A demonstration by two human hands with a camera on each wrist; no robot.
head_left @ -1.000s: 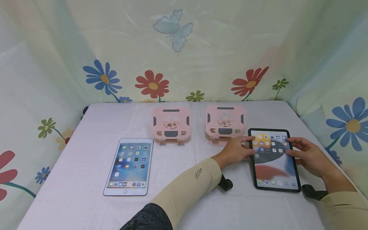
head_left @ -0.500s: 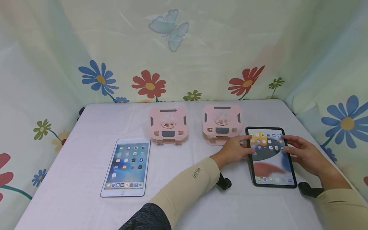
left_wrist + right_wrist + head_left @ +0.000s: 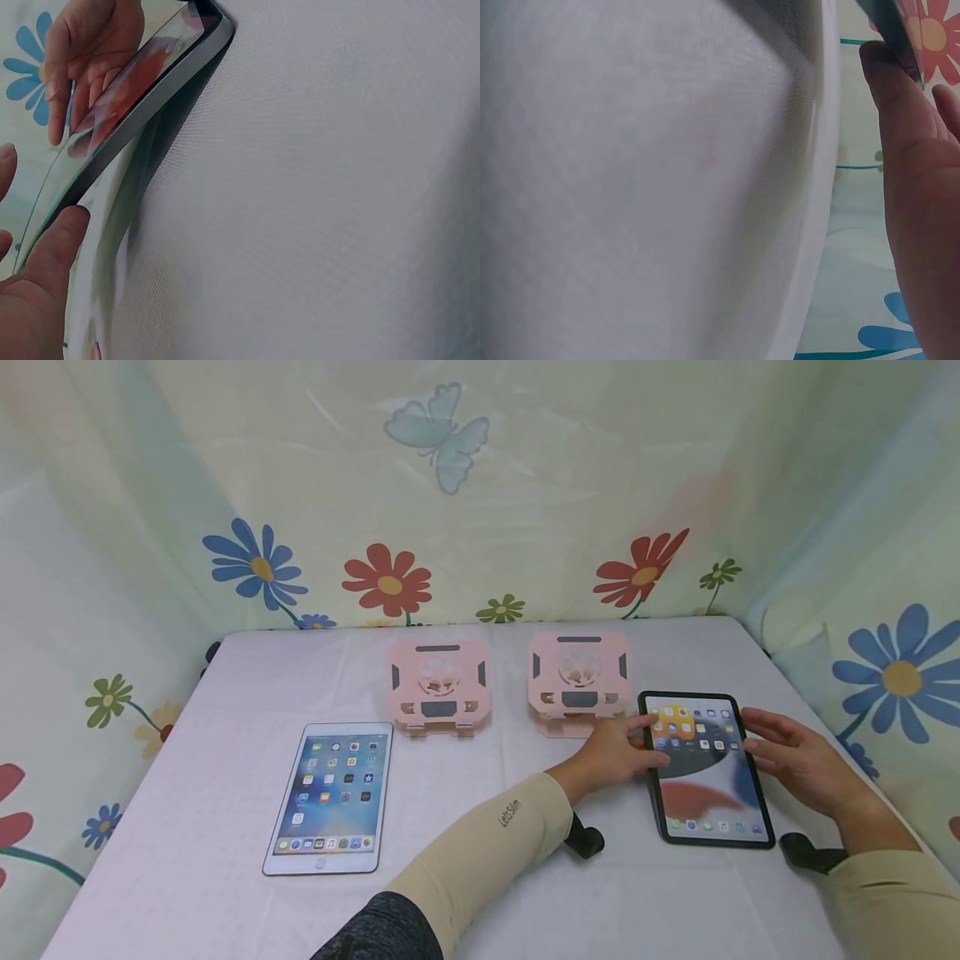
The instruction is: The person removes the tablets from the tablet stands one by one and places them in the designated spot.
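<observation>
Tabletop [image 3: 225, 827] covered in white cloth, matt, fine woven grain plain in both wrist views. Dark tablet [image 3: 705, 768]: glossy glass face throwing reflections, black frame with a smooth satin sheen along its edge in the left wrist view [image 3: 150, 105]. White tablet [image 3: 328, 796]: glossy glass screen, smooth white border, thin metallic-looking rim. Two pink stands, left stand [image 3: 439, 687] and right stand [image 3: 578, 681], look like matt moulded plastic with dark grey pads, likely rubbery. Backdrop [image 3: 480, 502] is thin printed sheet, slightly shiny, creased, flower and butterfly pattern. Sleeves [image 3: 480, 843] of beige stretch knit, matt, with small printed lettering.
</observation>
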